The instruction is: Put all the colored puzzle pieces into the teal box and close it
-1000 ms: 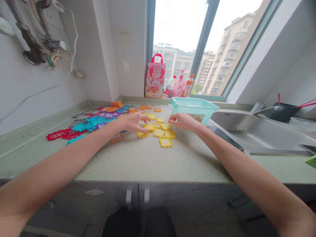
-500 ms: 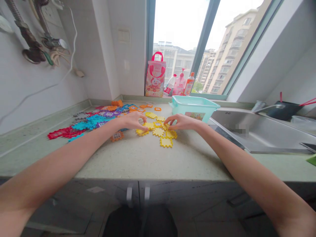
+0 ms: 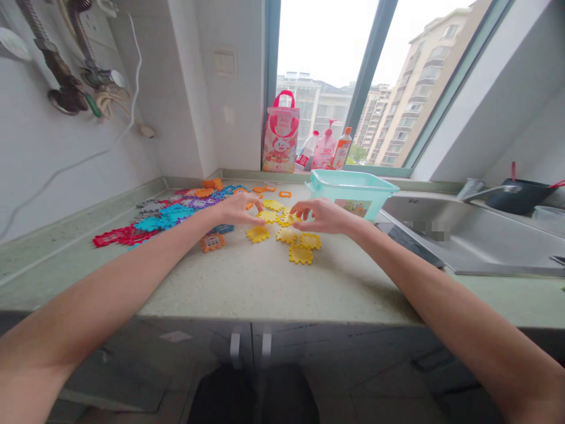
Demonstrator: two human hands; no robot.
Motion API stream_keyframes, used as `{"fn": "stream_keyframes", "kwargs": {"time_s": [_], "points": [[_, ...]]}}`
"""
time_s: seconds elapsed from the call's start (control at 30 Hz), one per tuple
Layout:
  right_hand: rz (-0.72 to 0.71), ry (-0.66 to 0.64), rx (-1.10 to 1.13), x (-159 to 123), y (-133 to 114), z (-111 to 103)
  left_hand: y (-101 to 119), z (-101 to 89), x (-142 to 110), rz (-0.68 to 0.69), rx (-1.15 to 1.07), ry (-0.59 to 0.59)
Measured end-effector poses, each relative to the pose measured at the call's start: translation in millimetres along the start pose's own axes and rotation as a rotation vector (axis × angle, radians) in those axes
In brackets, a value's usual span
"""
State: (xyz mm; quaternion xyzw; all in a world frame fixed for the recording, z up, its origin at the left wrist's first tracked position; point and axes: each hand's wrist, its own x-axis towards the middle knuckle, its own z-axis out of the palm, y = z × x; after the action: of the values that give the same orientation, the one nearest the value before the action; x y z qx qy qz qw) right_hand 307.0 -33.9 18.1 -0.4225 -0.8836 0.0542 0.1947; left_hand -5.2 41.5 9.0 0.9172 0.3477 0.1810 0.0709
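My left hand (image 3: 241, 209) is over the counter, its thumb and fingertips pinching the left edge of a yellow toothed interlocking tile (image 3: 268, 217). Opposite it, my right hand (image 3: 321, 216) has its fingers curled at the right side of another yellow tile (image 3: 288, 218), which its fingertips partly cover. The two tiles are close together; whether they are joined I cannot tell. Several more yellow tiles lie around them: one nearer me on the left (image 3: 258, 234), one at the front (image 3: 301, 254), and one behind (image 3: 273, 205).
A heap of red, blue, purple and grey tiles (image 3: 165, 218) spreads at the left, with an orange window tile (image 3: 212, 242) nearer me. A mint plastic bin (image 3: 353, 184) stands behind my right hand, beside the steel sink (image 3: 477, 247). Bottles (image 3: 324, 150) and a pink bag (image 3: 281, 141) line the windowsill.
My right hand has moved left and slightly away from me, bringing its tile nearer the left hand's. The left hand's tile no longer overlaps the yellow tile in front. The view has shifted slightly.
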Motion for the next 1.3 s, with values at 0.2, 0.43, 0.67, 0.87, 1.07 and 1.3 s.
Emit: {"fn": "stream_keyframes", "kwargs": {"time_s": [0.2,0.43,0.67,0.87,1.07,1.3], "points": [[-0.061,-0.126,0.036,2.9,-19.6,19.0,-9.4,-2.7,0.5,-0.022,-0.076,0.070],[0.007,-0.080,-0.104,4.0,-18.3,23.1,-1.2,1.3,1.4,0.032,-0.111,0.101],[0.133,0.140,-0.262,-1.2,14.5,-0.3,27.0,11.2,2.4,0.157,-0.170,0.068],[0.035,0.344,-0.158,0.8,9.9,5.1,38.2,27.2,1.6,0.139,-0.110,-0.066],[-0.128,0.456,0.064,4.9,-10.7,14.9,16.9,15.7,3.2,-0.006,-0.010,0.004],[-0.218,0.639,0.149,6.1,-20.4,27.7,-26.9,8.4,-3.0,-0.186,0.431,0.072]]}}
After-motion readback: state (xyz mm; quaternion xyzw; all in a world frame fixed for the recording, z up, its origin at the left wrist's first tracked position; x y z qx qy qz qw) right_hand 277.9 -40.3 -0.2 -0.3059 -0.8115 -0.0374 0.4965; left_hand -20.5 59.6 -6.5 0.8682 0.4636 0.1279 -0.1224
